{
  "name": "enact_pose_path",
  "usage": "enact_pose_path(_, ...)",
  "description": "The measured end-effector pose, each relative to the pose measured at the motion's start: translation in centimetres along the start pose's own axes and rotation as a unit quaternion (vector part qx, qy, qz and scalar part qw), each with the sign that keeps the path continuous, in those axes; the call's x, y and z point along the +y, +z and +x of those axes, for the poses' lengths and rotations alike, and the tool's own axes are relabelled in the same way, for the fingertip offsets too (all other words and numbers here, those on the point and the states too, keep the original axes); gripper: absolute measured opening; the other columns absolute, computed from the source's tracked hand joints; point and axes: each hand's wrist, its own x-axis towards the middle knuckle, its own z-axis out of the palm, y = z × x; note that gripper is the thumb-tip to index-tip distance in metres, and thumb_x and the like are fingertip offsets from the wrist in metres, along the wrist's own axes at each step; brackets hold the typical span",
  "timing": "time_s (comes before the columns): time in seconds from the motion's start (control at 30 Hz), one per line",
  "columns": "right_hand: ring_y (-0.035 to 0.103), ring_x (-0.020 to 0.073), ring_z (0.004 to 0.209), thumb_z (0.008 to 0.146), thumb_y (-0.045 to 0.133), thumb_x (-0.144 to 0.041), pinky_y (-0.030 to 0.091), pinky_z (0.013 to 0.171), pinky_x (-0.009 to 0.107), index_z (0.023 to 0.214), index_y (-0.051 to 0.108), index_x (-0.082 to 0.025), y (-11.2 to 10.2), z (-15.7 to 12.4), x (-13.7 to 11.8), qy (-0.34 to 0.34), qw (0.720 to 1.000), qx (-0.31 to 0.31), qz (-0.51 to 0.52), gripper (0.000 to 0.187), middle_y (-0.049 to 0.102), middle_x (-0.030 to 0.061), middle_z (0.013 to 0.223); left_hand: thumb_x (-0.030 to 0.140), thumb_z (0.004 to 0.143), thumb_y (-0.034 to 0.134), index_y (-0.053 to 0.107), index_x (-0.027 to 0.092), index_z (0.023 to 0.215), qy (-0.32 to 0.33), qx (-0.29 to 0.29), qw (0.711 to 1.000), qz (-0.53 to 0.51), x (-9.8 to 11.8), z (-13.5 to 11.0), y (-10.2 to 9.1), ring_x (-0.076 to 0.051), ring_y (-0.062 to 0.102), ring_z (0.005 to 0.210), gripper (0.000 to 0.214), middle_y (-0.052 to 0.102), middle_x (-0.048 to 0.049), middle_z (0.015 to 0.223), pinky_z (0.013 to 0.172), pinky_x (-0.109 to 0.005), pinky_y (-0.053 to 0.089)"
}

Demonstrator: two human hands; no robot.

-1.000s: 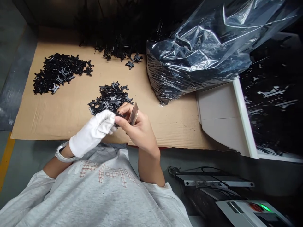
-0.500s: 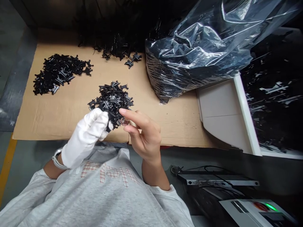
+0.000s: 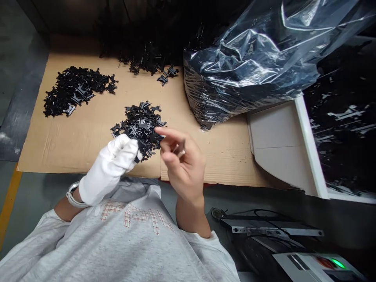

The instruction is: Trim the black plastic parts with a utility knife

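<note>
One white-gloved left hand (image 3: 116,156) of mine looks curled; whether it grips anything I can't tell. My bare right hand (image 3: 188,164) clasps a thin, shiny, blurred piece (image 3: 181,148) beside the centre-frame heap of small black branched parts (image 3: 143,123). I'm apparently handling parts singly; the next move calls for steady fingers.

I see grey-green floor (image 3: 33,196) lower left, yellow floor stripe (image 3: 9,197) across it. Workbench (image 3: 17,109) mid-frame, cardboard sheet (image 3: 73,147) over it, dark metal showing at left. Top of frame mostly black. Lower right: control box (image 3: 289,270), green indicator light (image 3: 338,263) on.
</note>
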Motion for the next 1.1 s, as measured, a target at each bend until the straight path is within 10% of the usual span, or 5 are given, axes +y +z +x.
enact_pose_path(0.17,0.045,0.0104,0.053,0.089,0.073,-0.047,0.041,0.049,0.027,0.085,0.071,-0.022,0.5,0.9,0.1,0.075,0.996,-0.038,0.029,0.025,0.059,-0.0024,0.068,0.030,0.089,0.064,0.052,0.022,0.067,0.059,-0.013,0.997,0.055,-0.9,1.8,0.9,-0.012,0.047,0.063,0.026,0.051,0.0028,0.067,0.065,-0.025,0.046)
enact_pose_path(0.3,0.041,0.0107,0.052,0.088,0.069,-0.047,0.038,0.050,0.026,0.079,0.066,-0.022,0.5,2.4,2.1,0.119,0.990,-0.067,-0.023,0.027,0.055,-0.0035,0.063,0.031,0.093,0.059,0.062,0.023,0.079,0.060,0.057,0.977,0.195,-1.2,3.0,-2.0,-0.015,0.057,0.067,0.016,0.062,-0.0008,0.071,0.073,-0.027,0.048)
enact_pose_path(0.47,0.038,0.0124,0.054,0.089,0.059,-0.049,0.031,0.053,0.028,0.071,0.059,-0.021,0.6,4.2,4.9,0.156,0.974,-0.076,-0.149,0.034,0.042,-0.0053,0.056,0.048,0.100,0.043,0.065,0.021,0.117,-0.042,0.285,0.789,0.542,-0.4,5.9,-9.2,-0.031,0.069,0.101,0.039,0.075,-0.0149,0.109,0.089,-0.040,0.049)
enact_pose_path(0.6,0.036,0.0121,0.054,0.087,0.061,-0.043,0.029,0.057,0.030,0.070,0.054,-0.022,0.7,4.8,5.6,0.154,0.968,-0.067,-0.185,0.028,0.042,-0.0064,0.056,0.044,0.099,0.043,0.056,0.017,0.140,-0.064,0.301,0.690,0.655,0.4,9.2,-12.6,-0.040,0.067,0.114,0.051,0.071,-0.0230,0.123,0.092,-0.047,0.051)
enact_pose_path(1.1,0.041,0.0135,0.055,0.093,0.057,-0.060,0.032,0.058,0.029,0.094,0.061,-0.021,-0.7,3.2,4.2,0.113,0.969,-0.016,-0.220,0.040,0.041,-0.0073,0.060,0.034,0.096,0.042,0.073,0.017,0.109,-0.013,0.267,0.639,0.722,0.1,10.8,-13.4,-0.036,0.070,0.106,0.038,0.076,-0.0203,0.108,0.089,-0.045,0.049)
